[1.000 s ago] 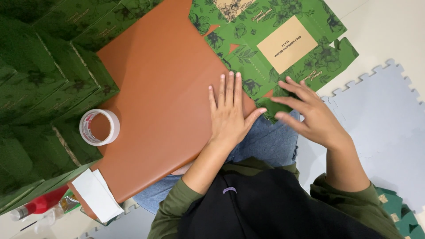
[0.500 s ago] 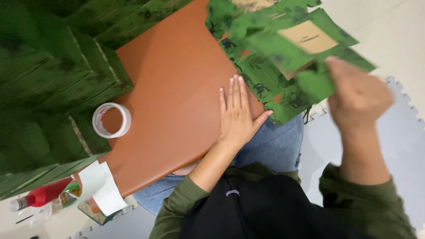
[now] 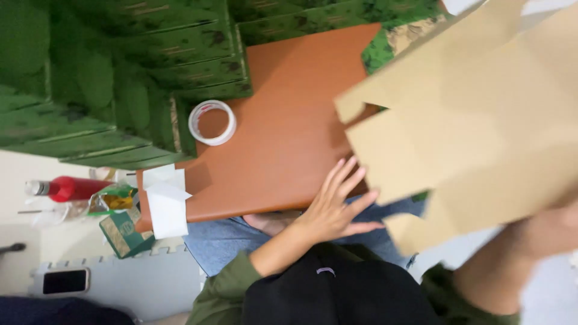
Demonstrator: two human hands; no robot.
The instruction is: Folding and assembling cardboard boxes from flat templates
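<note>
Person's seated w/ an orange-brown tabletop (image 3: 289,120) across the lap, and the left hand (image 3: 333,207) lies flat at its near edge, fingers spread, palm down, prob. to keep the board from tipping. The right hand (image 3: 551,232) is up at the right edge, blurred & mostly hidden behind a big flat cardboard sheet (image 3: 475,120); can't tell how its fingers sit, only that it's at the sheet's lower corner, carrying it. The sheet is raised off the board, plain tan side toward the camera, flaps & notches along its left edge, tilted so it covers the right third of the view and hides whatever lies under it there. A bit of green printed card (image 3: 379,54) peeks out just behind its top-left flap. Further left on the board: a roll of clear tape (image 3: 212,123), lying flat, well apart from both hands. Stacks of green printed boxes (image 3: 120,78) crowd the far-left side, some overlapping the board's edge. White paper slips (image 3: 165,201) overhang the board's left corner; a red bottle (image 3: 69,188) & small green box (image 3: 123,232) are on the floor beside it, and a phone (image 3: 60,281) on the grey mat.
</note>
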